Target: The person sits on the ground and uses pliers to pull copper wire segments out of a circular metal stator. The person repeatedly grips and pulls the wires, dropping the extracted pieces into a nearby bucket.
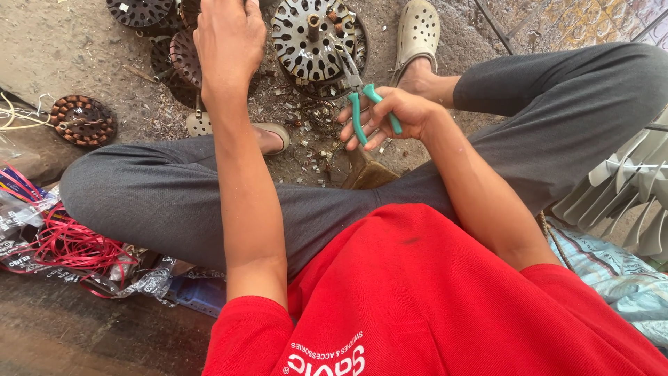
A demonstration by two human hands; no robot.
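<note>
Right hand fingers clenched on green-handled pliers, left hand grip hidden, beside round stator

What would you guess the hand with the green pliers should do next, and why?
Probably bring the pliers tips down onto the round metal core. The right hand holds them just beside it, while the left hand rests near the darker cores.

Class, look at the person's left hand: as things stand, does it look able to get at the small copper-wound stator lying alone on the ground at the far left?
Probably yes. The left hand is stretched forward over the dark stators, and only bare ground lies between it and the copper-wound stator; it would have to swing left.
</note>
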